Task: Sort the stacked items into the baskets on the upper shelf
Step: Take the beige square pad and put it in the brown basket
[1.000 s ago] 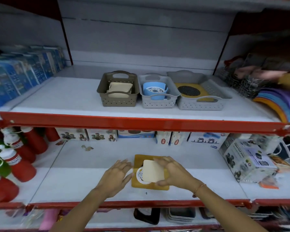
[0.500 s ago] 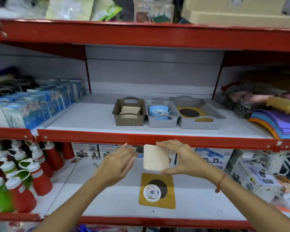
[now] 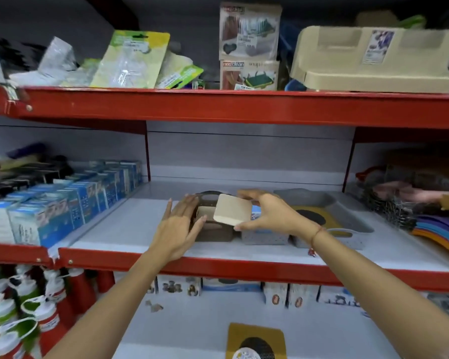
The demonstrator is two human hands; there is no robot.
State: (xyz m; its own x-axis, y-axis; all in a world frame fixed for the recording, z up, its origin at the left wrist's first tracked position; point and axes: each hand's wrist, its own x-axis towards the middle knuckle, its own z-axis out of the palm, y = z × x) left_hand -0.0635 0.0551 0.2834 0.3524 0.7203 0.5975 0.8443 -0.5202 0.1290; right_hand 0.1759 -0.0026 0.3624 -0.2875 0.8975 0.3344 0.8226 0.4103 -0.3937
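While the right hand point(image 3: 267, 216) pinches a beige square tile point(image 3: 232, 209), tilted, above the brown basket point(image 3: 213, 233) already holding a like tile, the left hand point(image 3: 178, 229) hovers open beside that basket, with bare shelf point(image 3: 119, 226) leftward.

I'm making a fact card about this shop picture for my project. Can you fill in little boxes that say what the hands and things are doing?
right hand: holding a cream square pad over the baskets
left hand: open, beside the brown basket
brown basket: already has a cream piece inside
grey tray: holds a yellow mat
lower shelf: another yellow mat still waits there
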